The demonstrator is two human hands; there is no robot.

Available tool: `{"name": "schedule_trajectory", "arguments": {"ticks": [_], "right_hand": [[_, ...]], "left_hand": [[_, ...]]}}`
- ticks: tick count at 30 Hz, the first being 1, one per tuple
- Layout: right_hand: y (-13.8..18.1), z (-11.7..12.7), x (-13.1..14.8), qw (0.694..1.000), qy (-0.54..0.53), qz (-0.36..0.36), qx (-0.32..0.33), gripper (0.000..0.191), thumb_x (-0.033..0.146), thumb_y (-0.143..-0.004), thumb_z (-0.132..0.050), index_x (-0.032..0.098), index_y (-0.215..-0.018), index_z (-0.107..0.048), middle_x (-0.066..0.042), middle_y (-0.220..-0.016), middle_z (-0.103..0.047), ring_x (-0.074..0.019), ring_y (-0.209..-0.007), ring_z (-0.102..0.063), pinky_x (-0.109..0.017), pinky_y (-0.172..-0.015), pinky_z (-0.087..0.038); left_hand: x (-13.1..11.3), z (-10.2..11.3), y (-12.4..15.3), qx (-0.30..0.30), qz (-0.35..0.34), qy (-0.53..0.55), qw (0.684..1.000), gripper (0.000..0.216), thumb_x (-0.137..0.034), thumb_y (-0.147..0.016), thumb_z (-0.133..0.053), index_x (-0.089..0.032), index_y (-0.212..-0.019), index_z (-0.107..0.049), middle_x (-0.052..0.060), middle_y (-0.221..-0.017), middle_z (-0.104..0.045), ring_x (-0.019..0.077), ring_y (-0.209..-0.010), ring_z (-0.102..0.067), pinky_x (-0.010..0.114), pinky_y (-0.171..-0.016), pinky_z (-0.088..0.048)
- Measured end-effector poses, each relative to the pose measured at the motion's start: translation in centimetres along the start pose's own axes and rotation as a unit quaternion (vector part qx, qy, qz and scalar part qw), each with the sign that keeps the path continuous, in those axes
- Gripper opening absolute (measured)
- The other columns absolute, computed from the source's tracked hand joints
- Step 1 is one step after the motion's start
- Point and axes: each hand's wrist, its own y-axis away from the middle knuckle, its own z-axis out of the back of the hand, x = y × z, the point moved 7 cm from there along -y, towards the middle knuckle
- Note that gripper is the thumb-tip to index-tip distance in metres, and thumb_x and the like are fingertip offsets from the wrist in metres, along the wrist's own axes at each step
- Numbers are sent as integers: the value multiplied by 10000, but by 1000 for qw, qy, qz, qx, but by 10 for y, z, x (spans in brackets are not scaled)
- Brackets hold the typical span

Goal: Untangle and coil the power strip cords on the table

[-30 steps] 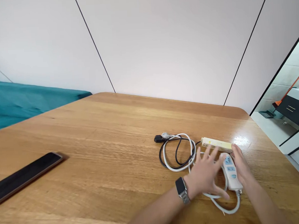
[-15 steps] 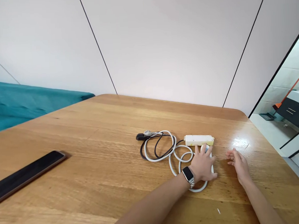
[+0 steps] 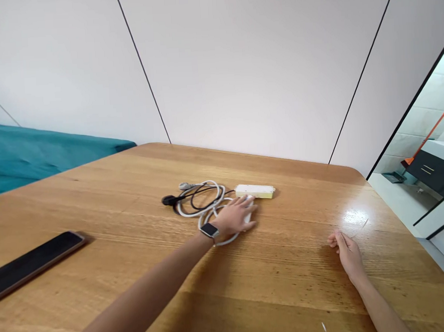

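My left hand, with a watch on the wrist, lies flat over a white power strip near the middle of the wooden table; its fingers are spread and press on the strip, most of which is hidden. A second, yellowish power strip lies just beyond it. Coiled white and black cables with a black plug trail to the left. My right hand rests on the table to the right, holding nothing, fingers loosely together.
A dark flat phone or tablet lies at the table's left edge. A teal cushion sits behind the table on the left. White wall panels rise behind. A doorway at the right shows an orange-handled tool.
My left hand has slid both power strips and the cables leftward and away across the table. My right hand let go of the strip and stayed behind at the right.
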Motion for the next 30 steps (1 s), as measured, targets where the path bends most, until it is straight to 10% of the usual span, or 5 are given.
{"name": "schedule_trajectory", "arguments": {"ticks": [5,8,19,30], "right_hand": [[0,-2,1,1000,8,12,-4,705,847,-710,-449,180,-650,-671,-107,-682,-699,-224,-626,-617,-323,-587,-460],[-2,-4,-1,1000,6,13,-5,709,847,-713,-443,178,-643,-667,-102,-665,-687,-218,-615,-607,-328,-620,-470],[-12,-2,4,996,53,65,17,569,708,-753,-534,219,-481,-433,26,-483,-395,-136,-498,-385,-276,-529,-321],[-18,-6,10,994,41,81,55,572,665,-742,-554,239,-440,-319,39,-449,-300,-114,-463,-302,-268,-477,-286]], "left_hand": [[100,18,30,-4,140,-53,989,473,-305,-877,-530,-227,-1344,-540,115,-1500,-424,332,-1391,-347,519,-1136,-239],[121,25,51,-52,271,-49,960,506,-147,-894,-420,-184,-1396,-470,149,-1462,-452,311,-1367,-372,516,-1138,-212],[-23,-8,34,-5,231,102,968,445,-463,-923,-454,-215,-1271,-576,122,-1387,-527,305,-1293,-439,445,-1032,-368],[-13,-5,45,-26,256,152,954,331,-385,-916,-451,-196,-677,-581,48,-710,-652,198,-706,-604,290,-591,-304]]}}
